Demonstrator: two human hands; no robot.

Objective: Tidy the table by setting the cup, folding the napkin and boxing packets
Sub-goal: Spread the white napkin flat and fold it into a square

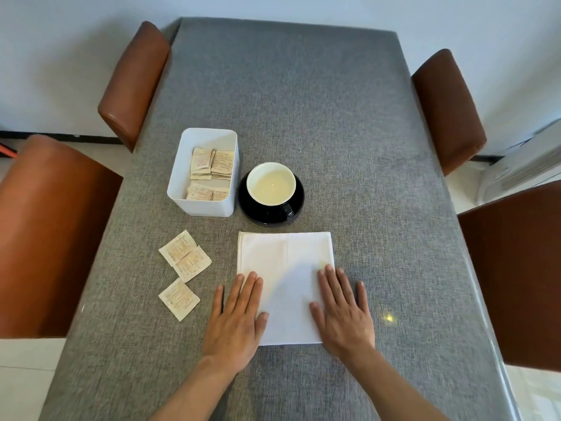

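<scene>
A long table is covered by a grey woven cloth. Four brown padded chairs are drawn up to it: two on the left, two on the right. A pale wall is seen beyond. At the far right edge a white appliance, possibly a heater, is partly seen.

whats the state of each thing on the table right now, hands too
cup: upright on the saucer, holds pale liquid
napkin: flat, creased down the middle
box: open, packets inside
loose packets: three, flat on the table left of napkin
left hand: flat, on napkin's left edge
right hand: flat, on napkin's right edge
</scene>
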